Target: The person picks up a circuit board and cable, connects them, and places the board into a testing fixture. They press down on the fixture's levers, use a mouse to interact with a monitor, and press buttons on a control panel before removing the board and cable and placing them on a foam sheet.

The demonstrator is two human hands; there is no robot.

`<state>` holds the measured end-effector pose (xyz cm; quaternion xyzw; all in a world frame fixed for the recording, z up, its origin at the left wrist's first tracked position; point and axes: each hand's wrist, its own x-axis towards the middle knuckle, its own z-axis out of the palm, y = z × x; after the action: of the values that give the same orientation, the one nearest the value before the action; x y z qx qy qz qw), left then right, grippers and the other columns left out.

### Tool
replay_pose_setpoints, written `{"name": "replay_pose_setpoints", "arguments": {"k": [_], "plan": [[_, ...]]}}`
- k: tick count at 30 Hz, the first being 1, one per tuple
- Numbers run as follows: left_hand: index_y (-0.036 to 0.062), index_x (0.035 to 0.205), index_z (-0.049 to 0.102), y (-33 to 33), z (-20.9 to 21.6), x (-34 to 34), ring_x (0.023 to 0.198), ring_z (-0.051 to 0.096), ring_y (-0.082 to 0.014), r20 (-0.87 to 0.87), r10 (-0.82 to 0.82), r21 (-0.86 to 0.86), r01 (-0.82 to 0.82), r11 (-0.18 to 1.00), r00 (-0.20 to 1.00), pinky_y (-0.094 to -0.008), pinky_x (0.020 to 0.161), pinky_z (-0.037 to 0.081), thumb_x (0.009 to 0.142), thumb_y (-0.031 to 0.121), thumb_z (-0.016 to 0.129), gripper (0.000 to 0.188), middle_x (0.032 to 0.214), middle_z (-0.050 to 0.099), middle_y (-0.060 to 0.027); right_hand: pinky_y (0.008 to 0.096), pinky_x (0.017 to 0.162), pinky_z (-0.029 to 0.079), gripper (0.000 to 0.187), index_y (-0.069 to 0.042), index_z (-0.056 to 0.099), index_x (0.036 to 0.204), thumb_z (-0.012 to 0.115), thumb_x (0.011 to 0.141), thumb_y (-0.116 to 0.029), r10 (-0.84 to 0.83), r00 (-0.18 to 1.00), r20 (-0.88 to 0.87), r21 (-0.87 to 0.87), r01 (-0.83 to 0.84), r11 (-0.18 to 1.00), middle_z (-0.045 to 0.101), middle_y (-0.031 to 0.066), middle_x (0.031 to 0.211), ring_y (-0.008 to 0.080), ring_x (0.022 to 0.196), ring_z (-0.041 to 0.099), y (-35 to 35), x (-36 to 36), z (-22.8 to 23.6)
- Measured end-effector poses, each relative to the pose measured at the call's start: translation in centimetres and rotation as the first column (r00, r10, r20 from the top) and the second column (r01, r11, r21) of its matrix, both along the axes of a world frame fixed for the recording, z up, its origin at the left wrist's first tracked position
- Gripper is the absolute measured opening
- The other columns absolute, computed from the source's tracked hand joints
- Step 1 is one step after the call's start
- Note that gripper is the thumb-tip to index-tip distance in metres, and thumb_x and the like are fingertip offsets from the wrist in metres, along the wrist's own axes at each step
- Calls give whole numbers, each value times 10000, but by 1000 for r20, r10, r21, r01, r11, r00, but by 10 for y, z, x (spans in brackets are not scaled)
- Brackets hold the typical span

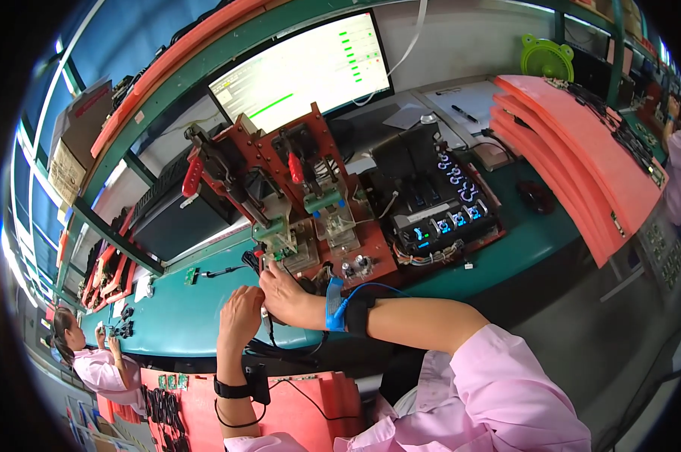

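Observation:
My right hand [286,292] reaches to the near edge of the left test fixture [295,252], its fingers bent and its fingertips close to a green circuit board [274,232] there. Against it sits my left hand [240,315], fingers curled together; whatever lies between them is hidden. A dark cable [269,328] hangs just below both hands. Beside the left fixture stands a similar one with another green board [323,200]. Each has a toggle clamp with a red handle [193,177]. A blue wrist strap [335,304] with a cord circles my right wrist.
A lit monitor [303,71] stands behind the fixtures. Right of them is a black box with lit displays [446,218], then stacked pink foam sheets [581,166]. A loose green board [192,276] lies on the teal mat [176,320]. A co-worker [103,365] works at far left.

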<state>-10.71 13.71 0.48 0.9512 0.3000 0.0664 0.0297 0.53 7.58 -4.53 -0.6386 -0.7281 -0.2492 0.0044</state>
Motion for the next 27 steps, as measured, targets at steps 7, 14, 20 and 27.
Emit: {"name": "replay_pose_setpoints", "arguments": {"k": [7, 14, 20, 27], "plan": [[18, 1067, 527, -20, -17, -8, 1137, 406, -319, 104, -219, 91, 210, 973, 970, -423, 914, 339, 706, 12, 561, 363, 1200, 470, -119, 561, 973, 196, 224, -53, 670, 779, 534, 713, -218, -20, 986, -167, 245, 61, 968, 565, 133, 982, 292, 1095, 407, -21, 3, -1], [47, 1115, 523, -32, -23, -10, 1183, 382, -286, 46, -140, 255, 124, 959, 989, -519, 920, 302, 731, 57, 554, 386, 1245, 443, -99, 602, 978, 165, 286, -22, 655, 868, 509, 732, -227, 24, 970, -242, 241, 36, 970, 514, 162, 1123, 311, 1201, 325, -36, -5, -12], [29, 1122, 522, -33, -18, -4, 1193, 374, -291, 9, -194, 246, 186, 951, 981, -512, 952, 281, 698, 50, 585, 429, 1250, 451, -75, 612, 971, 166, 332, -3, 631, 941, 491, 743, -230, 38, 963, -268, 226, 24, 974, 466, 155, 1209, 308, 1242, 282, -46, -6, -17], [48, 1151, 504, -36, -18, 0, 1209, 355, -287, -7, -118, 196, 118, 974, 993, -514, 956, 278, 706, 123, 613, 464, 1292, 408, -98, 509, 989, 233, 291, 18, 590, 951, 501, 744, -167, 289, 826, -484, 535, 18, 845, 548, 182, 1063, 281, 1174, 383, -83, 1, -10]]}}
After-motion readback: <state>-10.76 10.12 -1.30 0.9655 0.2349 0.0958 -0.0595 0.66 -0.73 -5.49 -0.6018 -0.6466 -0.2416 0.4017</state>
